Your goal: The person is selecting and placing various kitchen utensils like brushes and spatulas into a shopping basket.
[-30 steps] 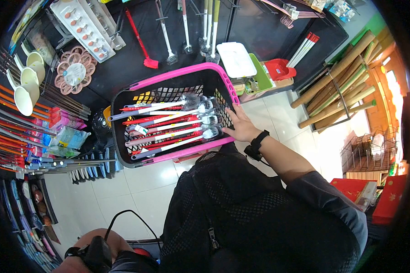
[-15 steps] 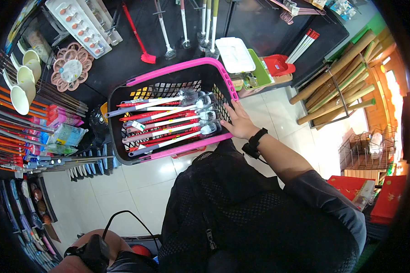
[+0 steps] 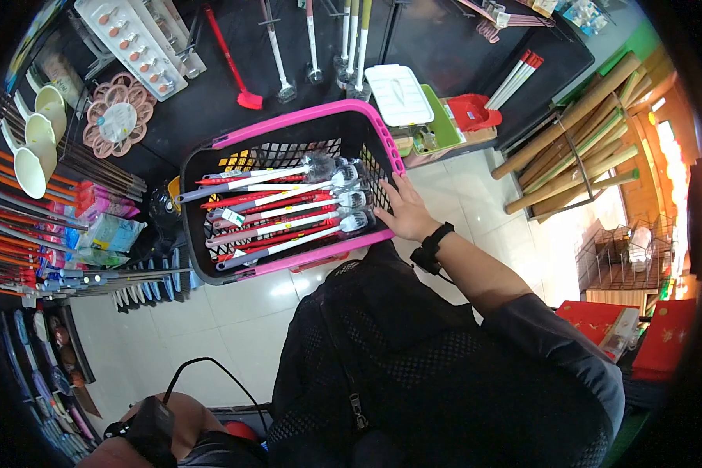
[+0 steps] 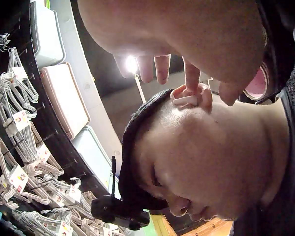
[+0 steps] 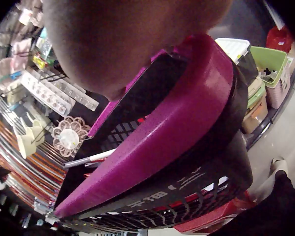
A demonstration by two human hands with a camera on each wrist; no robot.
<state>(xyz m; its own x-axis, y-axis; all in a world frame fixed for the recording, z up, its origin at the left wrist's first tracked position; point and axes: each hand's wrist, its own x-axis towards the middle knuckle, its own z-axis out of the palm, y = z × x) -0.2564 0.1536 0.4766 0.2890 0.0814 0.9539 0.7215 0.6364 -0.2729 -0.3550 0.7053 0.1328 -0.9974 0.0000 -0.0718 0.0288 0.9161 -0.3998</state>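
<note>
A black mesh basket with a pink rim [image 3: 304,115] holds several long-handled brushes [image 3: 288,209] with white, purple, pink and red handles. Clear wrapping covers the heads on the right. My right hand [image 3: 407,210] rests at the basket's right edge, its fingers spread and reaching over the rim. In the right wrist view the same hand [image 5: 132,44] hangs blurred above the pink rim [image 5: 162,128]. The left wrist view has my left hand [image 4: 172,29] up beside a person's head, fingers extended, one fingertip at the ear [image 4: 199,98]. That hand lies outside the head view.
Broom and mop handles [image 3: 23,226] crowd the left side. Lidded bins [image 3: 398,93] and a red dustpan [image 3: 476,111] stand beyond the basket. Wooden poles [image 3: 577,156] lean at the right, near a wire basket [image 3: 624,257]. Hangers [image 4: 19,118] hang on a rack.
The basket and its surroundings have shifted slightly left and up in the head view. My right hand keeps its place at the basket's edge, fingers still spread.
</note>
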